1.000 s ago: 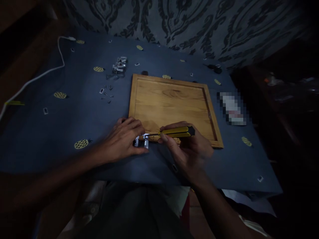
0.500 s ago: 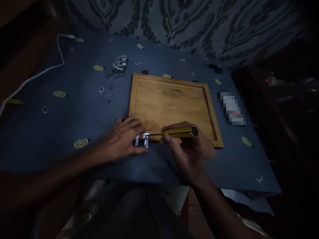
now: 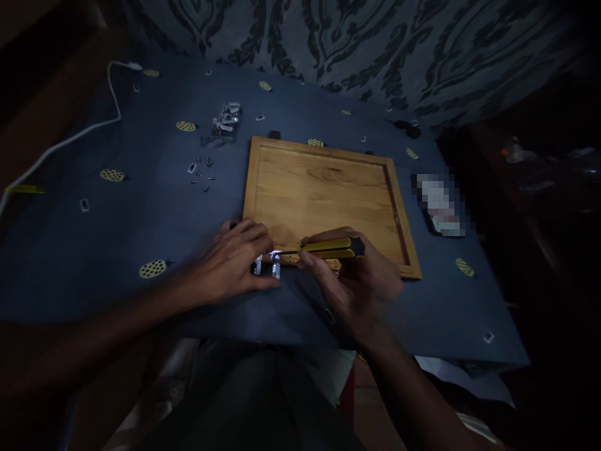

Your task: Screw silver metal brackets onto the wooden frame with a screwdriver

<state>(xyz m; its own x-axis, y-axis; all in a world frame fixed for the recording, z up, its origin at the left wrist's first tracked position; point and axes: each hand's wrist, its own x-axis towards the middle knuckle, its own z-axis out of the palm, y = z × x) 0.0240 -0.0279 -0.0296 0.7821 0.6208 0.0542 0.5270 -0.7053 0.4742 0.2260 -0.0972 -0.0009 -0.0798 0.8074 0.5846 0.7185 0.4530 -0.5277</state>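
A framed wooden panel [image 3: 310,194] lies flat on the table. At its near-left corner is a shiny metal hinge [image 3: 276,270], partly hidden by my left hand [image 3: 237,258]. The fingers of that hand press over the panel's edge, while the thumb lies on the near side of the hinge. My right hand [image 3: 359,288] is closed round the yellow-and-black handle of a screwdriver [image 3: 333,248]. Held almost level, the tool points left, and its tip meets the hinge at the frame's near rail. Whether a screw sits under the tip I cannot tell.
Several loose screws [image 3: 206,178] lie left of the panel. Behind them is a cluster of metal hinges [image 3: 226,120]. A blurred-out flat object [image 3: 441,207] rests at the right. A white cable [image 3: 79,138] runs along the left side. A patterned wall [image 3: 328,44] borders the table's back.
The screwdriver and my right hand have shifted slightly left, and the handle has turned a little. My left hand stays in place on the hinge.
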